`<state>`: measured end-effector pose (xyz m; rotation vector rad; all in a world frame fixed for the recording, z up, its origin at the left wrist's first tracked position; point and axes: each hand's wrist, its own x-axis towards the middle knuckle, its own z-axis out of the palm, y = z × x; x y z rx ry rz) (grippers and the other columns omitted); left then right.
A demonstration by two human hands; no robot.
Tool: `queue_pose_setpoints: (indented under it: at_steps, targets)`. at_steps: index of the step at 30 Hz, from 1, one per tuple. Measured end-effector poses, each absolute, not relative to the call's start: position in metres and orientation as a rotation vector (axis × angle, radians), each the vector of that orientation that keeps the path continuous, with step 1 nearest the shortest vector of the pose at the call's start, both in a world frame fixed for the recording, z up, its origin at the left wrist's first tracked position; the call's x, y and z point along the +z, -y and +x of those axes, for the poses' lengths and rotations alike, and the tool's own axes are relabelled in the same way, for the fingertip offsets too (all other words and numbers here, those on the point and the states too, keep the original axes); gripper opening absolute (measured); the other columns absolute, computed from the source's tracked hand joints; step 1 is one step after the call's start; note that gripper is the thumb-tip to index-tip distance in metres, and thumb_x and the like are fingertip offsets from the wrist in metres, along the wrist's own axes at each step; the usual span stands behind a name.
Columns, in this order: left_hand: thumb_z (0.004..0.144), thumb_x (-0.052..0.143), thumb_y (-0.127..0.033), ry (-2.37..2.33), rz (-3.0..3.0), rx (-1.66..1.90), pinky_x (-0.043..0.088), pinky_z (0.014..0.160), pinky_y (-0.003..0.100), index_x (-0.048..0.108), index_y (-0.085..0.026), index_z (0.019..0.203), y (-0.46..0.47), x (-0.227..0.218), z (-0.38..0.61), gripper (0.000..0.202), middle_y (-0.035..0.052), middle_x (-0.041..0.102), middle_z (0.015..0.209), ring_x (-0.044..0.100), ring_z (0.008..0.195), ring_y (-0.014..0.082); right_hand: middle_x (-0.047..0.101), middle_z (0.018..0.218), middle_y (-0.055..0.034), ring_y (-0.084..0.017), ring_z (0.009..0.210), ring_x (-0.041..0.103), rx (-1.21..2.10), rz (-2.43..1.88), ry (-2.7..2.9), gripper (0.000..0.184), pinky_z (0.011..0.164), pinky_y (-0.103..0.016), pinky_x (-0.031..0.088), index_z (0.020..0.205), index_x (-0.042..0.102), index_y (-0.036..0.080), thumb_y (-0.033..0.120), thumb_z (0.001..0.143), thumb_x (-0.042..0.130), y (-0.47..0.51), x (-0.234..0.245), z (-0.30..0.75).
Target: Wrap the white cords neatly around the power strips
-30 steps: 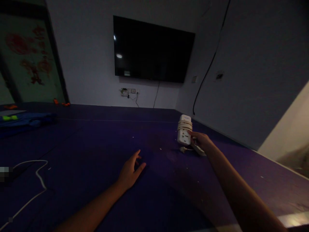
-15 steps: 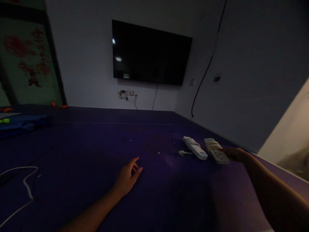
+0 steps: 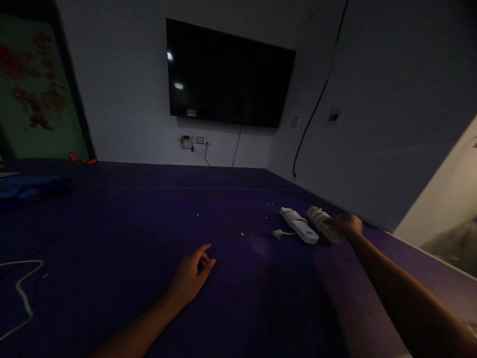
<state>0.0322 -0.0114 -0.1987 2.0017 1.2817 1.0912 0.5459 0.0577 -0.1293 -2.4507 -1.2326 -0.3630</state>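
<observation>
My right hand [image 3: 347, 224] reaches far to the right and rests on a white power strip with its cord wound round it [image 3: 319, 222], which lies flat on the dark purple surface [image 3: 149, 238]. The fingers curl over the strip's near end. Just left of it a second white power strip [image 3: 299, 225] lies alongside, its plug [image 3: 278, 233] loose beside it. My left hand [image 3: 190, 275] lies flat on the purple surface, fingers stretched forward, holding nothing.
A black screen [image 3: 227, 74] hangs on the far wall above wall sockets [image 3: 194, 141]. A black cable [image 3: 316, 104] runs down the right wall. A white cord [image 3: 20, 288] loops at the left edge, and blue items [image 3: 26, 186] lie far left.
The right hand held the wound power strip upright, then laid it flat to the right of the other strip and slid it further back. The left hand stayed flat in place.
</observation>
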Motion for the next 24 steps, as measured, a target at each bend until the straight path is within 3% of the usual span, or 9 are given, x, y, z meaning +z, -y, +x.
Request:
queue_pose_setpoints:
  at_steps: [5, 10, 13, 24]
  targets:
    - [0.082, 0.048, -0.042, -1.269, 2.024, 1.099, 0.047, 0.078, 0.032, 0.053, -0.018, 0.117, 0.012, -0.198, 0.032, 0.043, 0.0045, 0.067, 0.086, 0.062, 0.08, 0.0166, 0.065, 0.086, -0.022, -0.027, 0.079, 0.063, -0.531, -2.481, 1.496, 0.027, 0.062, -0.032, 0.041, 0.095, 0.065, 0.004, 0.022, 0.083, 0.05, -0.052, -0.136, 0.521]
    - [0.082, 0.049, -0.042, -1.264, 2.027, 1.101, 0.048, 0.077, 0.031, 0.054, -0.017, 0.116, 0.011, -0.198, 0.033, 0.042, 0.005, 0.067, 0.086, 0.063, 0.08, 0.0169, 0.063, 0.088, -0.0222, -0.027, 0.08, 0.061, -1.08, -2.353, 1.781, 0.024, 0.066, -0.034, 0.043, 0.097, 0.06, 0.006, 0.007, 0.084, 0.041, -0.049, -0.171, 0.514]
    - [0.082, 0.049, -0.041, -1.253, 2.025, 1.115, 0.048, 0.078, 0.031, 0.054, -0.017, 0.116, 0.011, -0.197, 0.033, 0.042, 0.0048, 0.067, 0.084, 0.063, 0.079, 0.0167, 0.061, 0.092, -0.0231, -0.028, 0.083, 0.058, -1.242, -2.25, 1.861, 0.026, 0.067, -0.036, 0.043, 0.099, 0.059, 0.006, 0.004, 0.082, 0.039, -0.051, -0.187, 0.515]
    - [0.082, 0.047, -0.042, -1.262, 2.055, 1.122, 0.048, 0.077, 0.03, 0.056, -0.02, 0.114, 0.01, -0.201, 0.033, 0.04, 0.0044, 0.068, 0.085, 0.063, 0.08, 0.0168, 0.061, 0.101, -0.0127, -0.023, 0.092, 0.055, -0.891, -1.909, 2.107, 0.046, 0.079, -0.031, 0.044, 0.118, 0.055, 0.017, 0.005, 0.075, 0.048, -0.048, -0.197, 0.527]
